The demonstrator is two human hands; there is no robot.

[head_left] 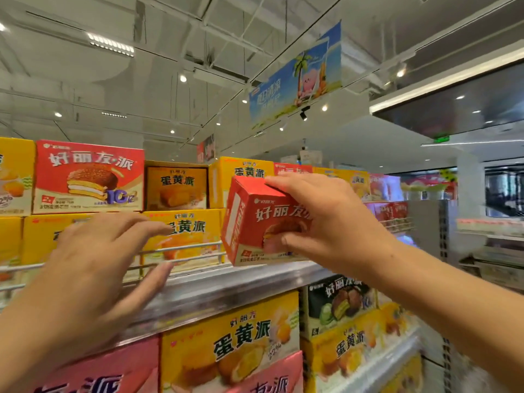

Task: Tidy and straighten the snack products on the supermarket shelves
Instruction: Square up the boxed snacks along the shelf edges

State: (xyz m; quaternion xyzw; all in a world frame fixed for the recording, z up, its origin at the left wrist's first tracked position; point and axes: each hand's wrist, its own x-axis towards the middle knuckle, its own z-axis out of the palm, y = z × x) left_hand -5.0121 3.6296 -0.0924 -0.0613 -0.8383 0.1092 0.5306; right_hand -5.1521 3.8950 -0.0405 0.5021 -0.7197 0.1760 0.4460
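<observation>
- At the far left end of the top shelf, yellow boxes stand stacked, partly cut off by the frame edge.
- Just right of them, a large red pie box sits upright on the upper layer, its printed face turned toward you.
- Your left hand is raised in front of the shelf's front rail, fingers spread and relaxed, gripping nothing; its fingertips reach toward the yellow egg-yolk pie box on the lower layer, though you cannot tell whether they touch it.
- Above that box, a smaller orange-yellow box sits set back in a gap between its neighbours.
- Your right hand grips a small red box near the middle of the shelf's front edge: fingers curled over its top, thumb pressed on its printed front. The box is tilted, with one corner turned toward you, and its lower edge is close to the shelf lip.
- Behind it, more yellow and red boxes run toward the shelf's right end.
- Below the shelf edge, yellow boxes, pink boxes and a dark box fill the lower shelf.
</observation>
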